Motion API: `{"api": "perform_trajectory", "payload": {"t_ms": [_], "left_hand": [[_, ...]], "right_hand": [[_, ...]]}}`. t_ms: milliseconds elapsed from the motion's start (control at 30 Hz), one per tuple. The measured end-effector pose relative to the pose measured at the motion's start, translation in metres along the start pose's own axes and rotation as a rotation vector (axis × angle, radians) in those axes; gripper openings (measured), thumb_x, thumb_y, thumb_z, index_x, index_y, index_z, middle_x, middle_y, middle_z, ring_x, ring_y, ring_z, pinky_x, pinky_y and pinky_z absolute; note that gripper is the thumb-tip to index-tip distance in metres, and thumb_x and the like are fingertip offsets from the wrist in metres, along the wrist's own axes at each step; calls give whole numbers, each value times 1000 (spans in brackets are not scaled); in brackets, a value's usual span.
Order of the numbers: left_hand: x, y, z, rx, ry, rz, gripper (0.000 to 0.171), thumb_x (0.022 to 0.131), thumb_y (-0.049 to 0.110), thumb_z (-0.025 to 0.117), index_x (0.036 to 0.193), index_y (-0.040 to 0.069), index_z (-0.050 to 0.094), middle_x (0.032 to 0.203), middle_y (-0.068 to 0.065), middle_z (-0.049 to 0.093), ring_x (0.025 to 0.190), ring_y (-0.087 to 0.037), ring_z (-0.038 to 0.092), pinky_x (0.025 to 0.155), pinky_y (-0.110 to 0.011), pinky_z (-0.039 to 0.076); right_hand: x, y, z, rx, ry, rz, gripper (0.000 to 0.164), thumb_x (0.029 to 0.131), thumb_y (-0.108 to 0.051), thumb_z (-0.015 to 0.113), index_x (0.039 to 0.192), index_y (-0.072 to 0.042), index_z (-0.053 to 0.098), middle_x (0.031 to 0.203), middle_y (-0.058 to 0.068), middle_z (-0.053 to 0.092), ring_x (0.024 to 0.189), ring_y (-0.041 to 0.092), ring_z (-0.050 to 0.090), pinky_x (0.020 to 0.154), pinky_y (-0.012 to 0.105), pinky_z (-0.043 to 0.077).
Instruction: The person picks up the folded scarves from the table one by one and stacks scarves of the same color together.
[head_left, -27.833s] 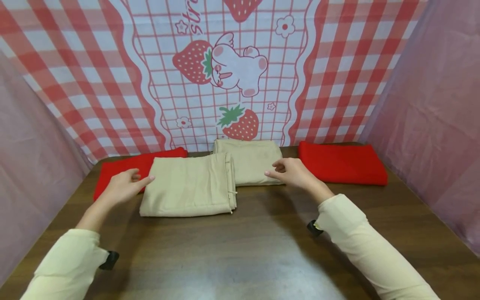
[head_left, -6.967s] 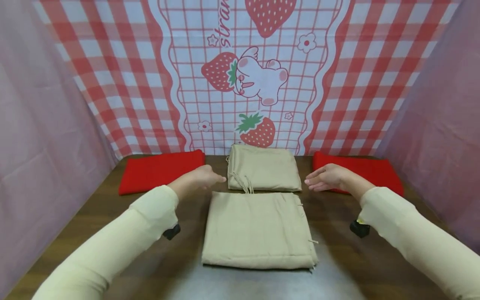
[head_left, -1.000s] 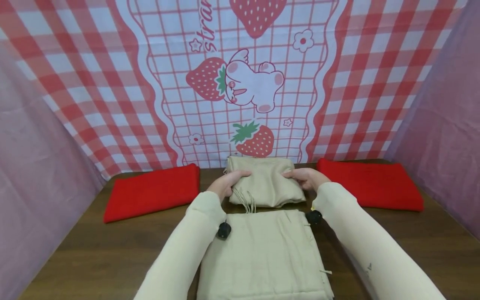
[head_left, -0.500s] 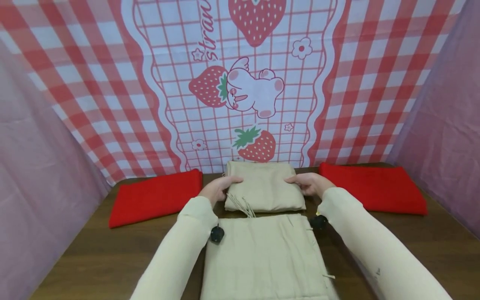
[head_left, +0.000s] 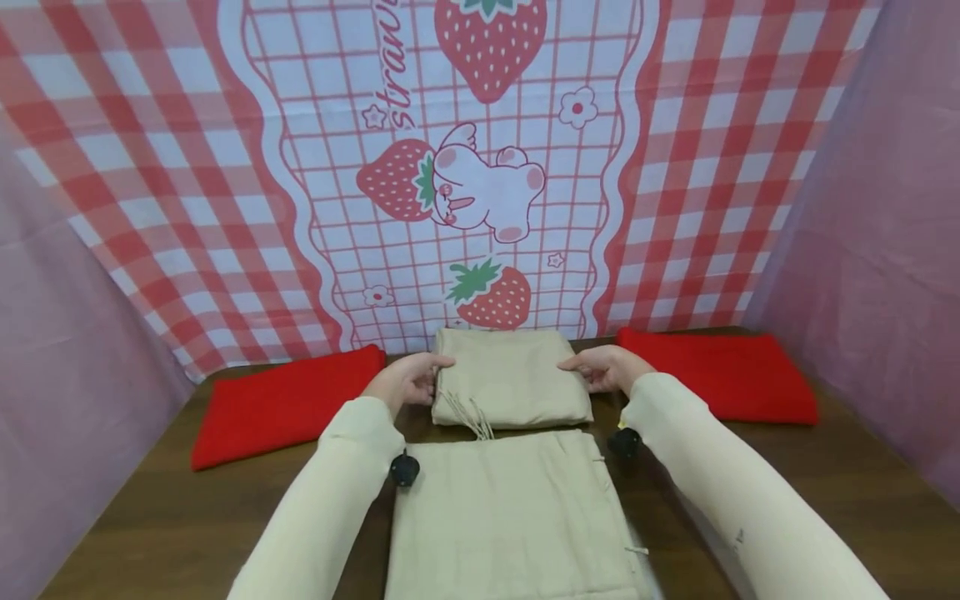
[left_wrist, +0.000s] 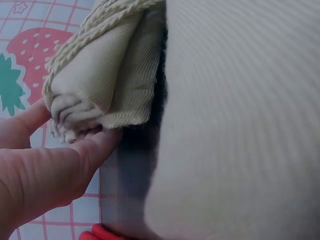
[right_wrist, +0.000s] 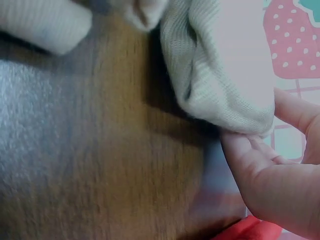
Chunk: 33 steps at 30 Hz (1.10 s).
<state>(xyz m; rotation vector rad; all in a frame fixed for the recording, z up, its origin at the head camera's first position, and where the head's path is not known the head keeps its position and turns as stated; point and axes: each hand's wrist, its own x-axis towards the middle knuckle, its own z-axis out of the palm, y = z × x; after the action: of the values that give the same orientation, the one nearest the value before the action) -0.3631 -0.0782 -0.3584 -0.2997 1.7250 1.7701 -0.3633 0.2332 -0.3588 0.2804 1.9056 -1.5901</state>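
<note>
At the back middle of the table lies a folded beige scarf (head_left: pixel 513 375) with twisted fringe hanging from its front left corner. My left hand (head_left: pixel 408 379) holds its left side, thumb at the top edge and fingers underneath; the left wrist view shows the layered scarf end (left_wrist: pixel 95 85) between them. On the opposite side my right hand (head_left: pixel 606 369) pinches the right edge, and the right wrist view shows the rounded fold (right_wrist: pixel 225 85) between thumb and fingers. A second folded beige scarf (head_left: pixel 510 517) lies flat just in front, partly cut off by the frame.
A red folded cloth (head_left: pixel 288 404) lies at the back left of the wooden table (head_left: pixel 142 533), another red folded cloth (head_left: pixel 723 379) at the back right. Behind stands a strawberry-print curtain (head_left: pixel 487 192); pink curtains (head_left: pixel 862 250) close in the sides.
A second ago the back scarf was bunched under my thumbs; now it is smooth, with my hands further apart at its sides. Since the oldest frame, a beige scarf has moved from left to front middle.
</note>
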Motion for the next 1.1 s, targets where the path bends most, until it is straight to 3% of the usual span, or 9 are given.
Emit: {"api": "perform_trajectory", "payload": {"t_ms": [67,133,233,333,400,567,667,867,1100], "left_hand": [[-1,0,-3,-13,-34,-7,19,99,23,46,100,6,54,84,1,63,93,-16,55,116,-41,33],[-1,0,-5,-20,-60,-7,16,99,21,45,96,7,53,80,1,62,93,-16,54,117,-41,31],[-1,1,-7,-29,-64,2,21,99,19,44,110,3,52,95,-3,60,113,-20,52,119,-41,28],[0,2,-9,-29,-65,10,39,99,17,42,133,-2,41,124,-10,52,136,-25,38,121,-42,23],[-1,2,-9,-32,-69,12,47,99,17,42,140,-3,34,132,-11,46,142,-26,31,122,-42,21],[-4,3,-10,4,-80,52,46,99,16,40,141,-2,33,136,-13,46,141,-28,32,123,-43,18],[-5,4,-9,9,-75,76,50,99,14,40,145,-3,27,151,-16,35,145,-30,28,123,-44,15],[-7,5,-9,-2,-73,98,56,99,11,40,148,-3,19,159,-19,22,148,-32,22,124,-46,10],[-12,7,-11,-1,-88,117,56,99,10,39,148,-5,18,159,-19,19,147,-31,21,124,-46,10]], "right_hand": [[1,0,1,-14,-4,4,11,97,-15,52,99,-5,50,76,-3,63,69,6,62,67,19,55],[0,-1,1,-15,-9,2,12,97,-15,52,101,-4,50,76,-3,63,69,6,62,67,19,55],[0,-4,1,-13,-22,-9,12,98,-15,51,102,-4,50,77,-4,63,70,6,62,68,19,55],[-2,-7,1,4,-37,-11,12,98,-15,50,104,-4,49,78,-4,64,72,6,62,69,19,56],[-2,-8,1,21,-40,-6,11,99,-14,50,104,-4,48,79,-3,63,72,7,62,69,20,56],[-3,-9,0,42,-30,-7,10,98,-13,50,101,-4,48,79,-2,61,71,7,62,68,20,56],[-4,-9,0,74,-18,-2,10,98,-12,50,93,-4,52,74,-3,62,68,7,62,66,20,56],[-7,-8,0,121,-36,1,28,98,-11,49,73,-9,60,60,-6,59,59,3,58,63,19,56],[-15,-12,1,128,8,-25,20,96,-13,55,77,-9,58,63,-5,61,61,5,60,63,19,55]]}}
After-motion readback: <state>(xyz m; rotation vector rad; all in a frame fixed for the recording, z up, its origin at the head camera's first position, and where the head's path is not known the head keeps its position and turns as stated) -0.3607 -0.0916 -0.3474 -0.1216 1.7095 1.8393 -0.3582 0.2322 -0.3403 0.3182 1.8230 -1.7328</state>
